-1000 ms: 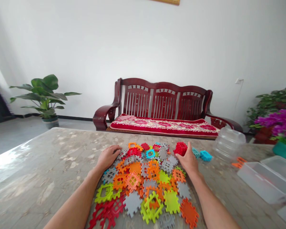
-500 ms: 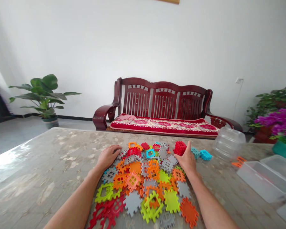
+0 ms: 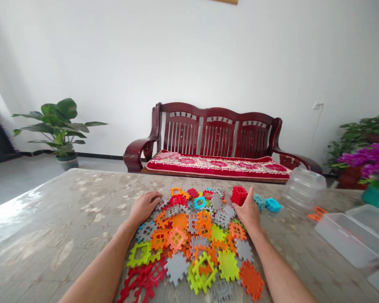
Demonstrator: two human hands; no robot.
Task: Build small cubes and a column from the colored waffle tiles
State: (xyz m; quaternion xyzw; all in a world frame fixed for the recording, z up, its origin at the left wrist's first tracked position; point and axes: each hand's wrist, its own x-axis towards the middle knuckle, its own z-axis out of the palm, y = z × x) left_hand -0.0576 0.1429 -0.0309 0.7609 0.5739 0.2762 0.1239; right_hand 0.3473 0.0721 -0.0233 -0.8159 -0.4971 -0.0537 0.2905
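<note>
A spread pile of interlocking plastic building panels lies on the table in front of me, among them an orange window panel [image 3: 177, 238], a lime-green square panel [image 3: 228, 265] and a grey square panel [image 3: 177, 267]. My left hand [image 3: 145, 206] rests on the table along the pile's left edge, fingers stretched out beside a grey panel [image 3: 162, 204]. At the pile's right edge my right hand [image 3: 249, 211] lies with thumb and fingers spread. A stack of red panels [image 3: 238, 195] stands just beyond its thumb; whether they touch I cannot tell.
Right of my right hand sit a teal stack [image 3: 259, 202] and a blue stack [image 3: 273, 205]. Farther right are a clear round container [image 3: 305, 187], orange pieces [image 3: 317, 213] and clear plastic boxes [image 3: 350, 240]. A wooden bench [image 3: 205, 134] stands behind the table.
</note>
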